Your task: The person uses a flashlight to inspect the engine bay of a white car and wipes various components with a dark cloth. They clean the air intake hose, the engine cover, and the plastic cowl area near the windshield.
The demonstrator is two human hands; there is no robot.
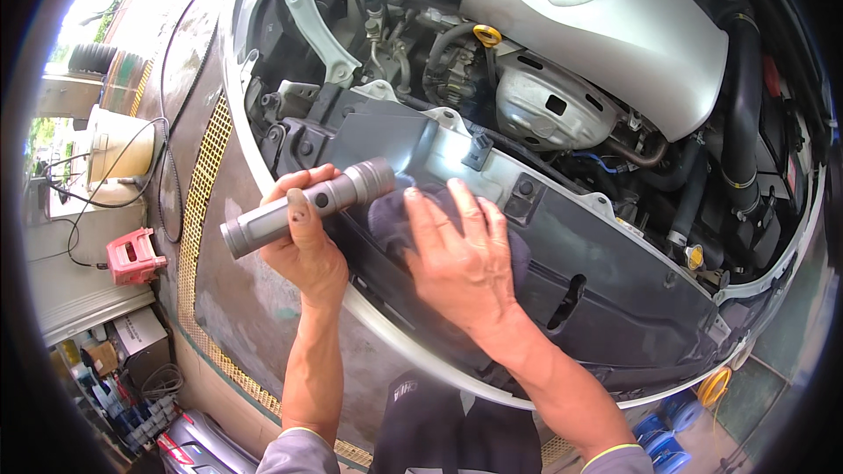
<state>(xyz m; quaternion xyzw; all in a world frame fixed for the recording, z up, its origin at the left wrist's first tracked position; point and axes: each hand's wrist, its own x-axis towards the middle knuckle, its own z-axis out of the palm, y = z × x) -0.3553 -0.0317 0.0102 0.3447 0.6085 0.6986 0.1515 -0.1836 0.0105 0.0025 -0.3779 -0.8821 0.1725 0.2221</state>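
My left hand point(306, 237) grips a grey metal flashlight point(309, 204), whose head points right and throws a bright spot on the pale metal front crossmember point(454, 151). Under the spread fingers of my right hand point(461, 250) lies a dark cloth point(520, 257), pressed on the black plastic radiator cover point(606, 303) of a car. Part of the cloth is hidden by the hand. Behind the cover are a metal heat shield point(546, 108), a yellow dipstick ring point(487, 35) and the silver engine cover point(612, 33).
The car's white front edge point(388, 336) curves around the open engine bay. A yellow floor grating point(204, 178) runs at the left, beside a black cable point(161, 79), a red plastic stool point(134, 257) and a pale bucket point(118, 145). Tools point(125, 408) lie lower left; blue spools point(662, 441) lower right.
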